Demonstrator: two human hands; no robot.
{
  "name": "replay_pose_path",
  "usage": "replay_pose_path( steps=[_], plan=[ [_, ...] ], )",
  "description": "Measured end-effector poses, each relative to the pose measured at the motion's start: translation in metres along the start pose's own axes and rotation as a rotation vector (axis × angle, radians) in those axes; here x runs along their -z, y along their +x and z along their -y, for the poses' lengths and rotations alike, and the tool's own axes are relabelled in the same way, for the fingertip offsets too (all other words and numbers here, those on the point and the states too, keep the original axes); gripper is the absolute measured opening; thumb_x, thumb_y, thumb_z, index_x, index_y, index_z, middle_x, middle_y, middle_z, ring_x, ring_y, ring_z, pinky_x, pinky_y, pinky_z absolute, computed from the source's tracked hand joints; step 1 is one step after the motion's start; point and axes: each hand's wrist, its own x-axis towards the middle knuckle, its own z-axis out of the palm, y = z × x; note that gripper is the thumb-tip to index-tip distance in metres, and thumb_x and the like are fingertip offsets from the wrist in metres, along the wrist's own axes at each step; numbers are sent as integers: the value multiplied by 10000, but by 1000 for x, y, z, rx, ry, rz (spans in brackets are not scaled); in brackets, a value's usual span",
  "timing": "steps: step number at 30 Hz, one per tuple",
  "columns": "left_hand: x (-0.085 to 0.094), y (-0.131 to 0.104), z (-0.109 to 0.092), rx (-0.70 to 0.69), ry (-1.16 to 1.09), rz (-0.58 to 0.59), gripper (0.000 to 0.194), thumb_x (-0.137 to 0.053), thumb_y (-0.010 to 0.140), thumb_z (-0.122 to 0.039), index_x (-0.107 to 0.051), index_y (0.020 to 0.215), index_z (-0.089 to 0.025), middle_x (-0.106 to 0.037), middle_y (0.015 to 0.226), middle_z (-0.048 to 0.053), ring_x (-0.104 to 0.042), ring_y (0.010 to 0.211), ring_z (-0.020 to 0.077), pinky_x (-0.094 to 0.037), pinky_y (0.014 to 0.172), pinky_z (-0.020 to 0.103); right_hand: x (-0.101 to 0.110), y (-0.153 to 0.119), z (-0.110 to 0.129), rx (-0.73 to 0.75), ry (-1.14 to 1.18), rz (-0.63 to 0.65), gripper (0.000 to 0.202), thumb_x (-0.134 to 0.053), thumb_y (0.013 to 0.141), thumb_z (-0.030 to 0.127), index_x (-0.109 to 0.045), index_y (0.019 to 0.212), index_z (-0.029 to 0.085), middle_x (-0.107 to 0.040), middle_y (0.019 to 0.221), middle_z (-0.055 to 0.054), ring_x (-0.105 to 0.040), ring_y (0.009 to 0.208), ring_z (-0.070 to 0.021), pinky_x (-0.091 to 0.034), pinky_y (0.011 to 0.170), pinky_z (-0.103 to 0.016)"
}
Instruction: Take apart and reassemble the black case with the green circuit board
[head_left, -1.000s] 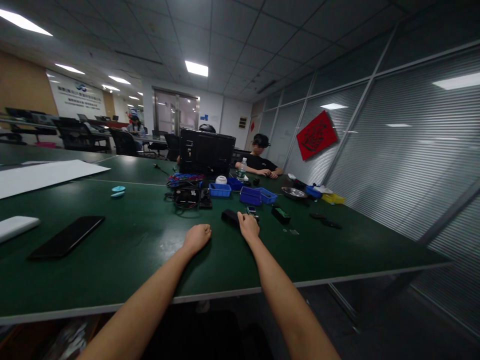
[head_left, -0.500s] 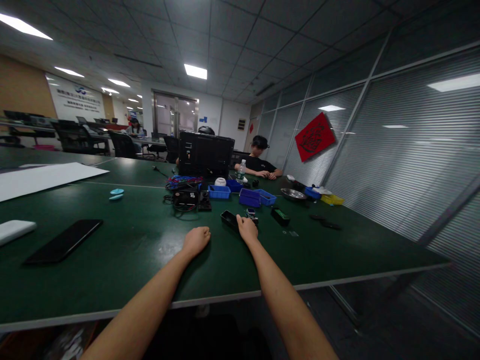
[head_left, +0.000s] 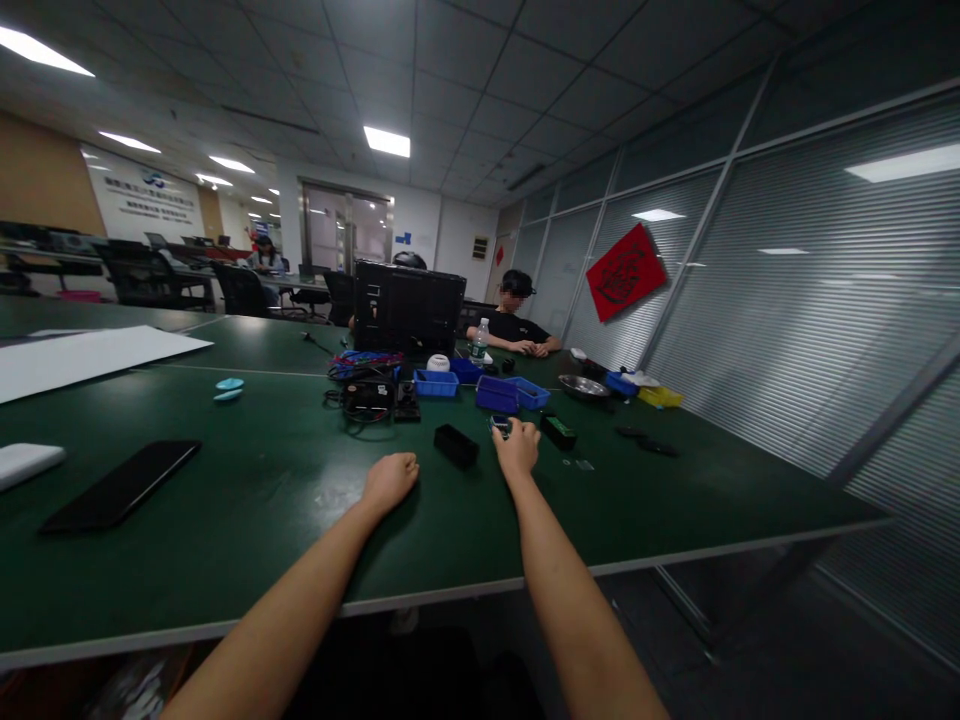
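My left hand [head_left: 391, 482] rests on the green table as a loose fist, with nothing visible in it. To its right lies an open black rectangular case [head_left: 456, 446], touched by neither hand. My right hand [head_left: 519, 447] is beyond the case, thumb and fingers closed around a small electronic module [head_left: 500, 424] with a little screen. Part of that module is hidden by my fingers. Just right of this hand lies another black case with a green circuit board [head_left: 559, 431]. A small clear piece [head_left: 585, 465] lies nearer to me.
Blue bins [head_left: 498, 394], a wired black device [head_left: 367, 398], a white ball [head_left: 438, 363], a bottle [head_left: 480, 340] and a monitor [head_left: 409, 308] stand behind. A metal dish [head_left: 584, 386] is at right, a black slab [head_left: 124, 485] at left. A person [head_left: 517, 318] sits across the table.
My right hand has let go of the black case and moved right, onto the small electronic module. The case now lies free on the table. My left hand has stayed put.
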Motion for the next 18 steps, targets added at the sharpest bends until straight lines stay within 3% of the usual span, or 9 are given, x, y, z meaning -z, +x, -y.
replay_pose_path(
  steps=[2, 5, 10, 14, 18],
  plan=[
    [0, 0, 0, 8, 2, 2, 237, -394, 801, -317, -456, 606, -197, -599, 680, 17, -545, 677, 138, -239, 534, 249, -6, 4, -8, -47, -69, 92, 495, -567, 720, 403, -495, 1159, 187, -481, 1091, -134, -427, 1048, -263, -369, 827, -337],
    [0, 0, 0, 26, 2, 11, 235, -398, 802, -322, -471, 617, -198, -609, 699, 22, -552, 699, 141, -257, 552, 246, -15, 8, -12, -80, -72, 201, 433, -554, 729, 354, -523, 1127, 185, -503, 1061, -131, -481, 1007, -244, -391, 807, -325],
    [1, 0, -1, 30, -4, 11, 236, -400, 804, -326, -477, 620, -199, -611, 705, 24, -554, 707, 145, -267, 561, 244, -17, 13, -13, -138, 61, 319, 407, -441, 773, 467, -589, 1046, 203, -581, 984, -101, -548, 923, -236, -422, 748, -315],
    [1, -1, -1, 28, -12, 6, 233, -397, 805, -326, -478, 625, -202, -602, 696, 20, -549, 705, 143, -263, 559, 241, -11, 13, -14, -137, 8, 244, 461, -409, 777, 507, -581, 1071, 196, -560, 1038, -133, -504, 988, -283, -407, 774, -366],
    [0, 0, 1, 19, -11, 3, 234, -388, 806, -326, -478, 628, -204, -593, 684, 16, -539, 691, 139, -257, 553, 235, -12, 10, -14, -128, -32, 193, 525, -502, 718, 519, -542, 1119, 183, -526, 1071, -150, -476, 1014, -299, -400, 790, -383]
  ],
)
